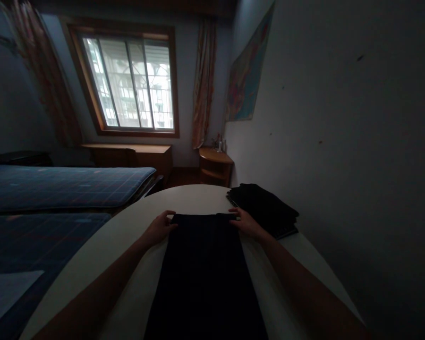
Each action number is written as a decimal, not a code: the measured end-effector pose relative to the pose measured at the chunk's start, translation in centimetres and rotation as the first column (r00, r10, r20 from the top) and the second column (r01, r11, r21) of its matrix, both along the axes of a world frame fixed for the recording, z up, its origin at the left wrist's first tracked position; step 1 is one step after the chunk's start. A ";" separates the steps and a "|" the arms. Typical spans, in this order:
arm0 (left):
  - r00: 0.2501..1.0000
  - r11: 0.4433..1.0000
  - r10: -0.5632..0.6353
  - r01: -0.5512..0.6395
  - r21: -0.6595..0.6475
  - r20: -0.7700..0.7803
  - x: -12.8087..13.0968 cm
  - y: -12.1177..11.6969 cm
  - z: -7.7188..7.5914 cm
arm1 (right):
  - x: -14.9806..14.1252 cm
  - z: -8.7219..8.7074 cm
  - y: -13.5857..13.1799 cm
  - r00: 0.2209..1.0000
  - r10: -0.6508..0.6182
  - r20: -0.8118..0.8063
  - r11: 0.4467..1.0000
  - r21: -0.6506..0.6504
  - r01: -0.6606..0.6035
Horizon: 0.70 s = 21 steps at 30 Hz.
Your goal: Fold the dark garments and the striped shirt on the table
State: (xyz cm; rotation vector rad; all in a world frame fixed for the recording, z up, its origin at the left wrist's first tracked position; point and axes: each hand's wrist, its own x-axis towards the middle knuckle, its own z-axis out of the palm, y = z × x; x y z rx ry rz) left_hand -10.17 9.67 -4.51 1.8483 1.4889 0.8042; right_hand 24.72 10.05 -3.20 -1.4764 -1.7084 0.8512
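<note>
A long dark garment (206, 274), navy or black, lies flat on the white round table (184, 194) and runs toward me past the bottom of the view. Its exact kind is hard to tell in the dim light. At its far left corner, my left hand (160, 228) grips the edge between thumb and fingers. My right hand (248, 224) has the far right corner in the same way, a ring-like band showing on one finger. Just beyond the right hand sits a pile of folded black clothes (264, 206).
Against the table's left side stand beds or mattresses with blue plaid covers (63, 186). The white wall (326, 179) is close on the right, with a map (246, 75) on it. Behind are a wooden desk (138, 148), a corner shelf (216, 156) and a window (131, 85).
</note>
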 end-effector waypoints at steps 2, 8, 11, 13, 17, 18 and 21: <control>0.998 0.999 -0.009 0.006 0.044 0.068 0.3 -0.2 0.5 | -0.2 0.0 0.2 0.999 -0.032 -0.017 0.999 0.038 0.033; 0.988 0.988 0.147 -0.149 0.033 0.052 1.4 -0.8 0.2 | -1.1 -0.6 0.9 0.984 -0.180 0.009 0.978 0.104 0.178; 0.989 0.989 0.143 -0.142 0.043 -0.035 1.3 -2.2 0.2 | -1.0 -1.0 -0.3 0.975 -0.217 0.040 0.970 0.118 0.211; 0.991 0.992 0.119 -0.117 0.045 -0.054 1.0 -3.7 0.5 | -0.6 -0.9 -1.9 0.969 -0.224 0.103 0.969 0.127 0.210; 0.991 0.999 0.040 -0.042 -0.018 -0.127 0.2 -6.7 0.9 | -0.2 -0.4 -6.2 0.947 -0.078 0.312 0.997 0.028 0.073; 0.987 0.999 0.018 -0.024 -0.036 -0.160 0.1 -7.3 0.9 | -0.3 -0.3 -7.3 0.942 -0.037 0.335 0.999 0.007 0.037; 0.972 0.998 -0.007 -0.006 -0.058 -0.233 0.2 -8.4 0.9 | -0.9 -0.4 -9.7 0.935 -0.002 0.355 0.999 0.032 -0.010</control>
